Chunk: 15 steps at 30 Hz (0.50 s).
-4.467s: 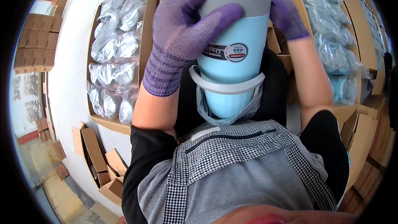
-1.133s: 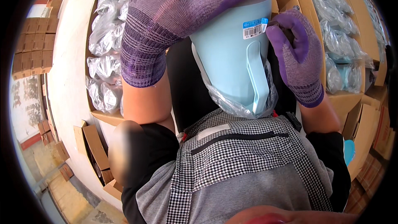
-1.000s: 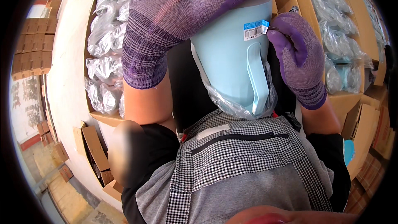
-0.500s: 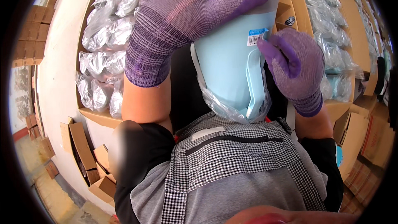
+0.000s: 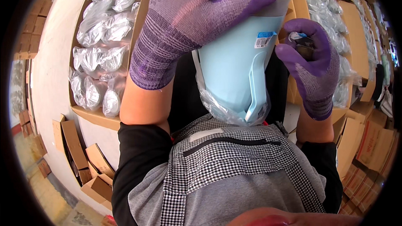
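A light blue plastic pitcher (image 5: 228, 65) with a grey rim stands in front of my chest, slightly tilted. Its long handle (image 5: 257, 90) faces me, and a clear plastic bag (image 5: 215, 106) is bunched round its lower part. My left hand (image 5: 209, 6), in a purple knit glove, grips the rim, with the thumb on the near side; its other fingers are partly hidden. A blue and white barcode label (image 5: 264, 39) sits near the handle, its right corner sticking up. Just right of the pitcher, apart from it, my gloved right hand (image 5: 314, 67) curls round something dark that I cannot make out.
On the left, a cardboard box (image 5: 98, 119) holds several items in clear bags (image 5: 100, 60). More bagged items (image 5: 322, 10) fill a box on the right. Cardboard pieces (image 5: 77, 146) lean at lower left, and stacked cartons (image 5: 374, 142) stand at lower right.
My right hand has moved from the label's corner, away to the right, and its palm side now shows more. The pitcher has shifted slightly right, still in my left hand.
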Tool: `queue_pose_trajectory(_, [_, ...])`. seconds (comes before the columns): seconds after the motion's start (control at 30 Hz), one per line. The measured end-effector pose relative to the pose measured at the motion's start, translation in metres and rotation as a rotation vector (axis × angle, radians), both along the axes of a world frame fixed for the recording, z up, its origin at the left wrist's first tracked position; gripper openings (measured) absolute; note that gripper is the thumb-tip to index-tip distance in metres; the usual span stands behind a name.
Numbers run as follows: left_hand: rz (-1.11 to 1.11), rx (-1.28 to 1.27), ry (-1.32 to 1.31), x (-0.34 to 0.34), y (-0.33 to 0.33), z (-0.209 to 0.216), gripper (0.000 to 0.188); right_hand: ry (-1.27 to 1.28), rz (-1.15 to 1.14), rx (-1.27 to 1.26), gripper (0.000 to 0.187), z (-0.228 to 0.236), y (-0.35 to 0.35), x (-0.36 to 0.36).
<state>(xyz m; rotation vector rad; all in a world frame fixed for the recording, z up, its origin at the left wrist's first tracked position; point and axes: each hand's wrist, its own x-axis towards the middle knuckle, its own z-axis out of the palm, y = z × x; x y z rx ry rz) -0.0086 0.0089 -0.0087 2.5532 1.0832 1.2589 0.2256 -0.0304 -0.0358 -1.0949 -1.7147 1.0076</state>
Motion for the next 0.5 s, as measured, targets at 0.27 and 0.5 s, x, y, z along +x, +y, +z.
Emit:
queue_pose_trajectory(0.27, [0.128, -0.189, -0.198, 0.01, -0.015, 0.005, 0.035, -0.269, -0.102, 0.131, 0.019, 0.001, -0.002, -0.018])
queue_pose_trajectory(0.5, [-0.082, -0.303, -0.386, -0.002, -0.007, -0.008, 0.038, -0.029, 0.268, 0.367, 0.02, -0.025, 0.015, 0.008])
